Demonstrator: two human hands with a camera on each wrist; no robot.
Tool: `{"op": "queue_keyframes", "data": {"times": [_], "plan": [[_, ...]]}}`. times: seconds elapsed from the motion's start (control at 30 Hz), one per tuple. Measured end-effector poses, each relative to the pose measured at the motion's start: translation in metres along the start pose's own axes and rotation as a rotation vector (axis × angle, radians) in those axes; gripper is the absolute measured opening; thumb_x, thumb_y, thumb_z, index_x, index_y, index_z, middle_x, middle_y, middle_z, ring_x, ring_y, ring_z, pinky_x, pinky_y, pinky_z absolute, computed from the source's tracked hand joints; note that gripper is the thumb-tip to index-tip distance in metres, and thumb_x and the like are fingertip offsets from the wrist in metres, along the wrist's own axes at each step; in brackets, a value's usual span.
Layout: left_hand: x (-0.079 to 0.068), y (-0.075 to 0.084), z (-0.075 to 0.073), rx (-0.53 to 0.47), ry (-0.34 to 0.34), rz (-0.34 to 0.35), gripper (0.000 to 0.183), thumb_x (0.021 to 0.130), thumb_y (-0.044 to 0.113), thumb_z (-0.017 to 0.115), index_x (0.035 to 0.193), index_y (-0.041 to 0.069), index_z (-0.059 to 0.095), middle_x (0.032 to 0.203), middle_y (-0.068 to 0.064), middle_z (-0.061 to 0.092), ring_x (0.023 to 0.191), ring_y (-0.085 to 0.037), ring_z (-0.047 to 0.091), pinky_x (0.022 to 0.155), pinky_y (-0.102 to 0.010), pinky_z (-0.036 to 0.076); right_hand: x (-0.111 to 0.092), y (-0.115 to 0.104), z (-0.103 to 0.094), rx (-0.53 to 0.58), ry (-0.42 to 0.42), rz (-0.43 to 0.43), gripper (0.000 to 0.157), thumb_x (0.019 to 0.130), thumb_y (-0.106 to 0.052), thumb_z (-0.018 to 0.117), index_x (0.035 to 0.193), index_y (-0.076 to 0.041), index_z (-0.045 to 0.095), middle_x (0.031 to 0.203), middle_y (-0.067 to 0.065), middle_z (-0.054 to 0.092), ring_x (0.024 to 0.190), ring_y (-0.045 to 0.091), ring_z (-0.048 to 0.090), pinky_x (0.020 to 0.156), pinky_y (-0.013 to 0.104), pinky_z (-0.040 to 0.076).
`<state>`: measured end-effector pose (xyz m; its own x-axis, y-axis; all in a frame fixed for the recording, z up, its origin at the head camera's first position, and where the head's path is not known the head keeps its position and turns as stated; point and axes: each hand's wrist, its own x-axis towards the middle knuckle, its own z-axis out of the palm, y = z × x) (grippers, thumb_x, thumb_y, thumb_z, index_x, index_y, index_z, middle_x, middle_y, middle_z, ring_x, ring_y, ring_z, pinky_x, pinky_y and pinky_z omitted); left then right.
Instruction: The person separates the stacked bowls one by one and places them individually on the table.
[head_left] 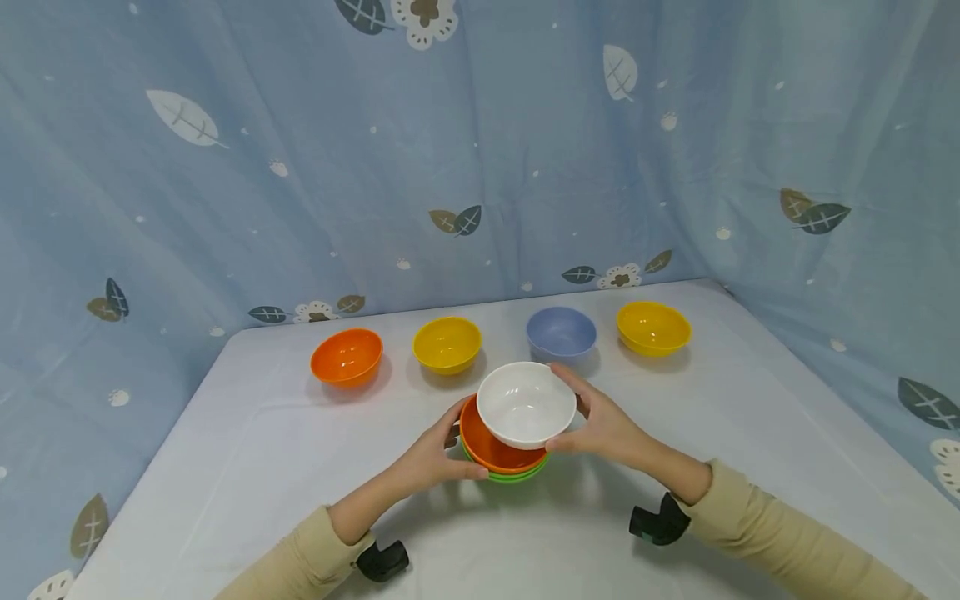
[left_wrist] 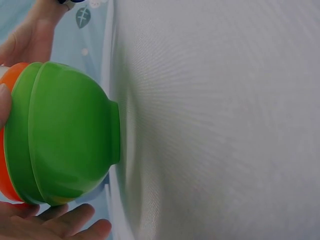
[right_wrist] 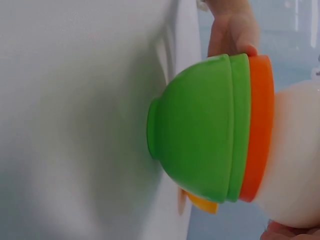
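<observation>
My right hand (head_left: pixel 606 423) holds a white bowl (head_left: pixel 527 404) by its right rim, thumb at the near side and fingers at the far side. The white bowl is tilted just above an orange bowl (head_left: pixel 487 446), overlapping its right part. That orange bowl sits nested in green bowls (left_wrist: pixel 75 135), making a stack on the table. My left hand (head_left: pixel 431 458) grips the left side of this stack near the rim, thumb in front and fingers behind. In the right wrist view, the white bowl (right_wrist: pixel 295 155) appears beside the orange rim; whether they touch, I cannot tell.
Along the back of the white-covered table (head_left: pixel 247 442) stand an orange bowl (head_left: pixel 347 358), a yellow bowl (head_left: pixel 447 346), a blue bowl (head_left: pixel 561 333) and another yellow bowl (head_left: pixel 652 329). Behind them hangs a blue patterned curtain (head_left: pixel 337 208).
</observation>
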<state>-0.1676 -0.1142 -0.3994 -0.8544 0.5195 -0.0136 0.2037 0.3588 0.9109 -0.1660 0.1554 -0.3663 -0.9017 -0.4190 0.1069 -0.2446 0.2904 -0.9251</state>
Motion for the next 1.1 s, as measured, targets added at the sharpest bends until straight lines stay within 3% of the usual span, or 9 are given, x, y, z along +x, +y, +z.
{"op": "queue_keyframes", "data": {"times": [0.37, 0.6, 1.1], "plan": [[-0.001, 0.001, 0.0, 0.005, 0.0, 0.003, 0.091, 0.072, 0.028, 0.078, 0.144, 0.013, 0.024, 0.144, -0.007, 0.035, 0.125, -0.032, 0.042, 0.1, -0.05, 0.036, -0.006, -0.002, -0.015, -0.026, 0.037, -0.022, 0.098, 0.071, -0.024, 0.079, 0.144, 0.0, 0.018, 0.147, 0.02, 0.024, 0.118, 0.036, 0.045, 0.101, 0.055, 0.031], [0.0, 0.0, 0.001, 0.006, -0.002, 0.009, 0.092, 0.071, 0.029, 0.079, 0.144, 0.012, 0.024, 0.144, -0.009, 0.035, 0.125, -0.033, 0.042, 0.1, -0.05, 0.037, -0.01, -0.004, -0.024, -0.039, 0.062, -0.01, 0.097, 0.072, -0.021, 0.078, 0.145, 0.0, 0.017, 0.148, 0.021, 0.02, 0.122, 0.038, 0.04, 0.103, 0.056, 0.027], [-0.001, 0.0, 0.0, -0.014, 0.0, 0.013, 0.095, 0.07, 0.029, 0.08, 0.144, 0.011, 0.022, 0.143, -0.01, 0.035, 0.123, -0.033, 0.044, 0.1, -0.052, 0.036, -0.023, -0.003, -0.047, -0.101, 0.128, 0.053, 0.097, 0.074, -0.018, 0.077, 0.145, 0.002, 0.014, 0.151, 0.019, 0.013, 0.128, 0.039, 0.032, 0.102, 0.052, 0.029]]}}
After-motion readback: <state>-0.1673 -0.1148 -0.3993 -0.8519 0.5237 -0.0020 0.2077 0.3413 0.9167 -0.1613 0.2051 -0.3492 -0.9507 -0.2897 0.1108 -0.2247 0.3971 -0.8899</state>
